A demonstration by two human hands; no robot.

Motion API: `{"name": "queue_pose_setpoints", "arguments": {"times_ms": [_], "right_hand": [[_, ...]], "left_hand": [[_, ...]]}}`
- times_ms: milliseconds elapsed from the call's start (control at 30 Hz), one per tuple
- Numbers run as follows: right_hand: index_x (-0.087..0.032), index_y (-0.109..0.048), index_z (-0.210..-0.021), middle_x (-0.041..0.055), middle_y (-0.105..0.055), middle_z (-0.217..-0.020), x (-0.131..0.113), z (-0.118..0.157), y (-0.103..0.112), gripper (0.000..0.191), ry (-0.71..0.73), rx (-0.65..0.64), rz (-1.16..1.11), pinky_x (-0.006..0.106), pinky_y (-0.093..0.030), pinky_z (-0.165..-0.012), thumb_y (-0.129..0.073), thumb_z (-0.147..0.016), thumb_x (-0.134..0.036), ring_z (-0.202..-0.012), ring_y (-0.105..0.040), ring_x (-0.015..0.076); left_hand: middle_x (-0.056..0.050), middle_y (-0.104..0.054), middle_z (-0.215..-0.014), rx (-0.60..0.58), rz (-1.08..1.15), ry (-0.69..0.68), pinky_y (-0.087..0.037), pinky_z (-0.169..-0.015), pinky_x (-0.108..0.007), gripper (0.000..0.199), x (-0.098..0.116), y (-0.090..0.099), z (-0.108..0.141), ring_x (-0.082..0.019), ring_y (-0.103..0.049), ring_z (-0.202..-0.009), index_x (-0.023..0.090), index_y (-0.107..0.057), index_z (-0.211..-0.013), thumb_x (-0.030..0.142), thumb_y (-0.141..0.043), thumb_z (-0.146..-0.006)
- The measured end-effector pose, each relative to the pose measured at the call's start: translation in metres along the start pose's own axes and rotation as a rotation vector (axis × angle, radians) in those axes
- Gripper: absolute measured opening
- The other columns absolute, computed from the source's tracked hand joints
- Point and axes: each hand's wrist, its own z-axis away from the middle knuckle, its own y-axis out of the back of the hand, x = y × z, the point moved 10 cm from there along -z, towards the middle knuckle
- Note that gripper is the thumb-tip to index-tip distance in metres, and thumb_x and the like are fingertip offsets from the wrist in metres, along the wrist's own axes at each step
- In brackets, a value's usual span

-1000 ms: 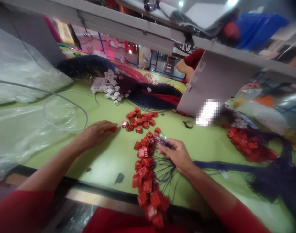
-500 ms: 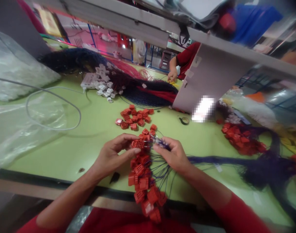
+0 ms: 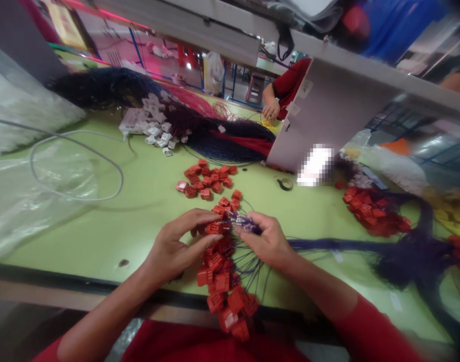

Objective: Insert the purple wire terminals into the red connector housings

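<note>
The left hand (image 3: 179, 241) pinches a small red plastic block (image 3: 214, 229) between its thumb and pointing finger; its other fingers are partly hidden. That block is in the middle of the work, over a long row of red plastic blocks (image 3: 221, 284) that runs down to six o'clock. At three o'clock from the block, the right hand (image 3: 269, 239) has its thumb and fingers pressed together around a bunch of thin purple wires with shiny tips (image 3: 247, 224). The tips point at the block (it is too tiny to tell if one is inside).

At twelve o'clock, a loose heap of red plastic blocks (image 3: 207, 179) sits on the smooth light-green table (image 3: 147, 183). A round black roll of tape (image 3: 285, 184) lies at two o'clock. White plastic pieces (image 3: 158, 123) are piled at eleven o'clock. Another person's hand (image 3: 271, 109) is far off at one o'clock.
</note>
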Motion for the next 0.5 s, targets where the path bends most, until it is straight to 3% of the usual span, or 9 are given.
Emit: {"name": "queue_pose_setpoints", "arguments": {"times_ms": [133,300,400,500], "right_hand": [[-0.018,-0.058,-0.074,-0.0050,-0.048,-0.064,0.003,0.002,-0.004,0.013,0.048,-0.005,0.024,0.022,-0.036,-0.056,-0.066,-0.081,-0.025,-0.058,-0.039,0.0094],[-0.017,-0.062,-0.077,-0.0031,-0.053,-0.067,0.005,0.000,-0.005,0.014,0.048,-0.012,0.040,0.024,-0.040,-0.060,-0.066,-0.085,-0.029,-0.062,-0.044,0.0110],[-0.017,-0.064,-0.075,0.0005,-0.056,-0.074,-0.010,-0.003,0.008,0.022,0.161,0.080,0.071,0.026,-0.043,-0.066,-0.068,-0.088,-0.034,-0.070,-0.050,0.0136],[-0.017,-0.064,-0.071,0.0003,-0.053,-0.073,-0.013,-0.007,0.024,0.029,0.174,0.194,0.048,0.026,-0.041,-0.065,-0.071,-0.088,-0.040,-0.069,-0.048,0.0133]], "left_hand": [[-0.006,-0.078,-0.103,-0.005,-0.016,-0.070,-0.058,-0.077,-0.031,0.025,0.009,-0.007,0.000,-0.019,-0.070,-0.085,0.024,-0.074,-0.109,0.020,-0.076,-0.085],[-0.007,-0.078,-0.099,-0.008,0.011,-0.044,-0.054,-0.067,-0.028,0.023,0.009,-0.013,0.003,-0.018,-0.069,-0.080,0.023,-0.074,-0.108,0.023,-0.078,-0.084],[-0.007,-0.076,-0.097,-0.039,0.012,0.032,-0.052,-0.064,-0.027,0.020,-0.001,-0.008,0.003,-0.017,-0.067,-0.076,0.022,-0.075,-0.102,0.031,-0.077,-0.084],[-0.006,-0.073,-0.092,-0.011,-0.076,0.162,-0.050,-0.062,-0.028,0.026,-0.030,0.009,-0.001,-0.016,-0.062,-0.068,0.020,-0.073,-0.097,0.043,-0.072,-0.085]]}}
